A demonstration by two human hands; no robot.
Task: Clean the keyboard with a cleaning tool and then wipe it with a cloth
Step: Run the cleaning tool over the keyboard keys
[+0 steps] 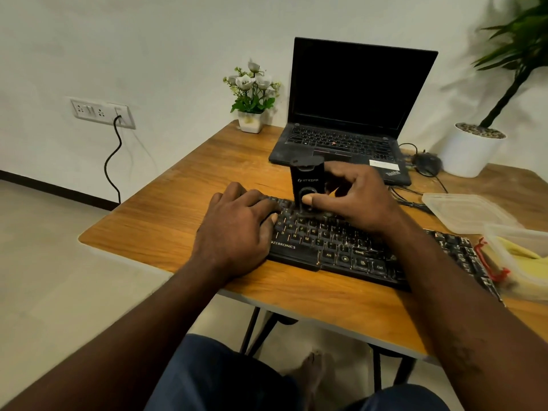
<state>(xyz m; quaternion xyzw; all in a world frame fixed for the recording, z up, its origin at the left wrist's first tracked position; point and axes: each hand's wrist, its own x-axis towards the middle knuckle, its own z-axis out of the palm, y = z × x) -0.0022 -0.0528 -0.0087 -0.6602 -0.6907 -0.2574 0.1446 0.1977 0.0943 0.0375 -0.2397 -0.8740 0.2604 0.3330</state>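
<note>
the black keyboard [341,244] is lying slantwise on the wooden tabletop [178,179], near its front edge. the left hand [237,232] is resting on the keyboard's 9 o'clock end, its fingers [267,204] lying slightly bent and a little apart over the keys, clamped on nothing. the right hand [358,197] is holding a black cleaning tool [307,179] upright, with its lower end touching the upper key rows toward 11 o'clock on the keyboard. the right fingers [308,199] are clamped on the tool, the thumb pressing beside a round ring on its front.

at 12 o'clock from the keyboard an open laptop [355,99] with a dark screen is sitting. a small pot of white flowers [252,93] is standing at 11 o'clock. at 3 o'clock a clear plastic tub [504,232] is holding a yellow cloth [522,256], with a clear lid [465,212] lying just beside it. a white plant pot [471,149] is standing at 2 o'clock.
</note>
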